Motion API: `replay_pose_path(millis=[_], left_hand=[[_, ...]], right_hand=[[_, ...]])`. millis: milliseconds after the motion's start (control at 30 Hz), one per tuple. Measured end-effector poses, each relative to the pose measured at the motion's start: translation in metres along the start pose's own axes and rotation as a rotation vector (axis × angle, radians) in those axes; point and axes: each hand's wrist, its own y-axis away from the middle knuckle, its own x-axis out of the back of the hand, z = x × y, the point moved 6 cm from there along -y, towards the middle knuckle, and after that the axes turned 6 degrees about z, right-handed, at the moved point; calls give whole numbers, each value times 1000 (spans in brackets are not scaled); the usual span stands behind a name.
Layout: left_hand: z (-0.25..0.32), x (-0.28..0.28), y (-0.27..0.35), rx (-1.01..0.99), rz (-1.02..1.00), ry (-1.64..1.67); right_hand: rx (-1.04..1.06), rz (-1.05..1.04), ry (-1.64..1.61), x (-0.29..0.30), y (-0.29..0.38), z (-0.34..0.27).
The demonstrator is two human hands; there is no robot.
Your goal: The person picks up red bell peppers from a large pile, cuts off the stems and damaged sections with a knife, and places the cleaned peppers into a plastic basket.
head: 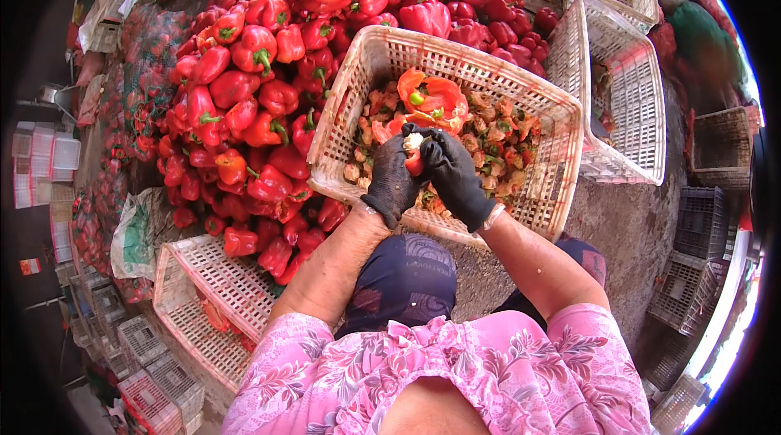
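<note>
My left hand [392, 174], in a black glove, grips a red bell pepper piece [415, 163] with a pale seed core [413, 142] showing on top. Closed on the same piece from the other side is my right hand [459, 177], also gloved in black; its fingertips are partly hidden. Both hands are over the near side of a white slatted plastic crate [366, 59]. Inside lie many pepper cores [488, 157] with seeds and green stems. A torn-open orange-red bell pepper [450, 99] rests on them, just beyond my fingers.
A large heap of red bell peppers [235, 87] rises at the left and beyond the crate. Another plastic crate [628, 99] stands at the right. One with orange-red pieces inside [210, 270] sits at lower left. Net sacks of peppers [149, 56] line the far left.
</note>
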Motion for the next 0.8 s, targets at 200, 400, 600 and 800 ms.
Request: replay_pose_path(millis=[200, 400, 600, 800], left_hand=[[-51, -9, 11, 550, 181, 375], [-43, 3, 4, 317, 265, 123], [-16, 7, -2, 312, 223, 285], [-26, -8, 3, 712, 359, 685]], right_hand=[[-204, -185, -289, -6, 2, -13], [150, -216, 422, 11, -13, -35], [-573, -482, -79, 5, -4, -23], [-49, -161, -69, -5, -1, 5]])
